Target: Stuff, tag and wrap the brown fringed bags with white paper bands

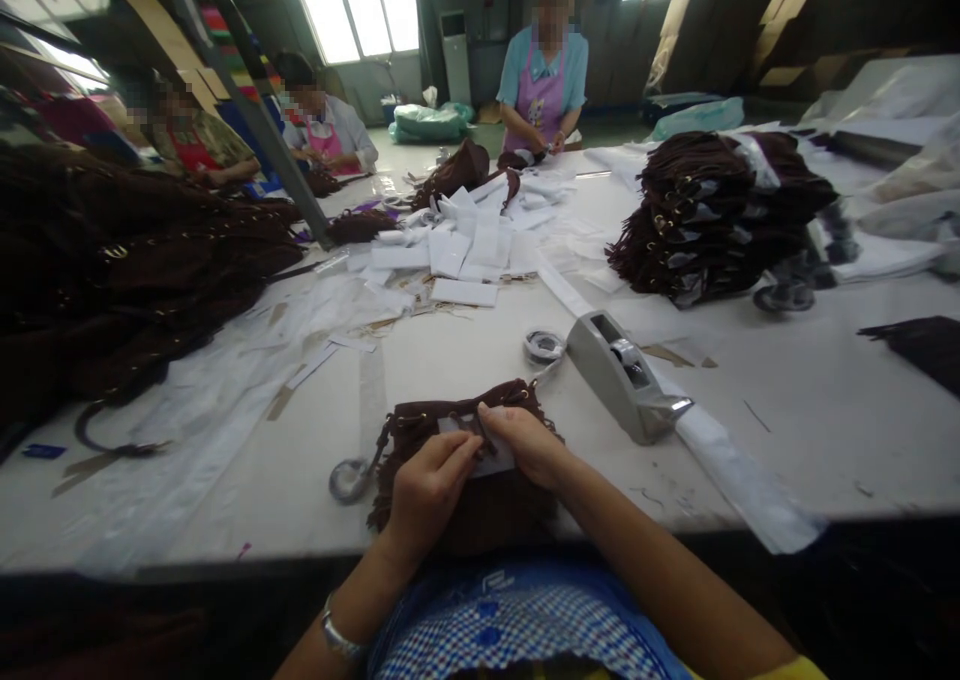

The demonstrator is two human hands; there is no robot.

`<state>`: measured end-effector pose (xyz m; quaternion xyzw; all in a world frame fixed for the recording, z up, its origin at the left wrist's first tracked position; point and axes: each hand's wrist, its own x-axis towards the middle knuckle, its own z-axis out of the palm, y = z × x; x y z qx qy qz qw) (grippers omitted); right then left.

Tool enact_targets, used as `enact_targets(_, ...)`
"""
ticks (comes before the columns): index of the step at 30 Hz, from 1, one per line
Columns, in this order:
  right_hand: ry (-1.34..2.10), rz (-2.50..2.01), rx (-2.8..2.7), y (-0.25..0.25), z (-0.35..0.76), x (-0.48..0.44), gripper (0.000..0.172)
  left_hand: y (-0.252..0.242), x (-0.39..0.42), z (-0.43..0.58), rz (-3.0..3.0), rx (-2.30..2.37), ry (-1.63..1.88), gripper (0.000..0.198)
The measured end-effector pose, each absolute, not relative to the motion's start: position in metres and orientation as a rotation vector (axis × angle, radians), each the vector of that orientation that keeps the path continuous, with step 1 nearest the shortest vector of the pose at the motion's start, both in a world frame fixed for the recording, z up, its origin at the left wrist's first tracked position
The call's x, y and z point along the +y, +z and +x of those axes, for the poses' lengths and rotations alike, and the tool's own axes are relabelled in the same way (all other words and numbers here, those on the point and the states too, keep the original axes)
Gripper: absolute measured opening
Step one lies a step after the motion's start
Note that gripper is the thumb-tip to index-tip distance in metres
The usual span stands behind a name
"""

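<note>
A soft brown bag (480,510) with stringy edges lies at the near edge of the smooth white table (442,345). The left hand (430,485) pinches a small bit of it over a flat white sheet (496,461); the right hand (531,446) rests on it, but whether that hand grips cannot be told.

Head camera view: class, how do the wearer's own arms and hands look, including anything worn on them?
The left grip and right grip are human hands without gloves. A silver-coloured band, perhaps a watch, circles the left wrist. The visible forearms are uncovered; a bit of yellow sleeve shows on the right arm at the picture's bottom edge.
</note>
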<state>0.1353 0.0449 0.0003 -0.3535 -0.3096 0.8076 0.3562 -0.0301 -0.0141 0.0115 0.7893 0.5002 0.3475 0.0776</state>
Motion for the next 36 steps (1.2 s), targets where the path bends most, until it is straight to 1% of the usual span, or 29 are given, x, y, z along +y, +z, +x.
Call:
enact_targets(4, 2.052, -0.945, -0.819, 0.0, 0.135, 0.041, 0.042, 0.016, -0.028, -0.031, 2.238, 1.52, 1.106, 0.024)
enact_targets(7, 2.036, -0.949, -0.77, -0.001, 0.135, 0.038, 0.043, 0.022, -0.035, -0.038, 1.842, 1.771, 1.177, 0.027)
enact_targets(9, 2.051, -0.932, -0.738, -0.002, 0.135, 0.035, 0.042, 0.026, -0.034, -0.042, 1.586, 1.857, 1.076, 0.028)
enact_targets(11, 2.067, -0.904, -0.716, -0.003, 0.134, 0.032, 0.041, 0.029, -0.03, -0.041, 1.462, 1.801, 0.95, 0.03)
enact_targets(13, 2.079, -0.883, -0.719, -0.003, 0.133, 0.029, 0.04, 0.029, -0.025, -0.034, 1.387, 1.679, 0.91, 0.031)
enact_targets(17, 2.063, -0.912, -0.795, -0.004, 0.134, 0.025, 0.041, 0.019, -0.022, -0.016, 1.204, 1.591, 1.037, 0.033)
enact_targets(21, 2.023, -0.941, -0.928, -0.002, 0.14, 0.023, 0.043, 0.01, -0.028, -0.01, 1.096, 1.564, 1.114, 0.034)
enact_targets(24, 2.12, -0.874, -0.919, 0.0, 0.149, 0.021, 0.044, 0.012, -0.033, -0.01, 1.046, 1.543, 1.127, 0.033)
enact_targets(27, 2.247, -0.787, -0.759, 0.0, 0.163, 0.018, 0.047, 0.016, -0.038, -0.01, 1.037, 1.563, 1.15, 0.03)
enact_targets(32, 2.276, -0.805, -0.761, -0.002, 0.176, 0.011, 0.038, 0.018, -0.041, -0.01, 1.018, 1.557, 1.143, 0.029)
enact_targets(36, 2.19, -0.879, -0.977, 0.003, 0.17, 0.007, 0.038, 0.018, -0.042, -0.01, 1.017, 1.55, 1.127, 0.028)
